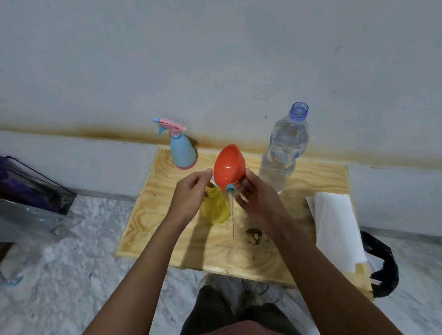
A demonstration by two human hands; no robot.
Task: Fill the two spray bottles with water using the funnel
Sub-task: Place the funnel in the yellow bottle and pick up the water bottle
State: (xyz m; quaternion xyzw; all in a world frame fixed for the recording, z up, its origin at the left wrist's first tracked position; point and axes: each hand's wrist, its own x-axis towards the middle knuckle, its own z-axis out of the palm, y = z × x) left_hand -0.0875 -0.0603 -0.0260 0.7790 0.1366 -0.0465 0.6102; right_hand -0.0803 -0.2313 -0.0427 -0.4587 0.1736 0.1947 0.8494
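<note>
Head camera: nearest me, the right hand's (251,194) fingers clamp the narrow end of the orange plastic funnel (228,164), raised above the pale wooden table (317,183). The left hand (190,191) curls over the neck of the yellow plastic spray bottle (215,209); I cannot tell whether it grips. Farther back stand the clear plastic water bottle (282,149) and the blue spray bottle with a pink trigger (182,150).

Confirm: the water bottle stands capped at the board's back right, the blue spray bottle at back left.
Wrong on the cap: the head view shows the water bottle uncapped, neck open. It stands at the board's back right, blue spray bottle at back left.
</note>
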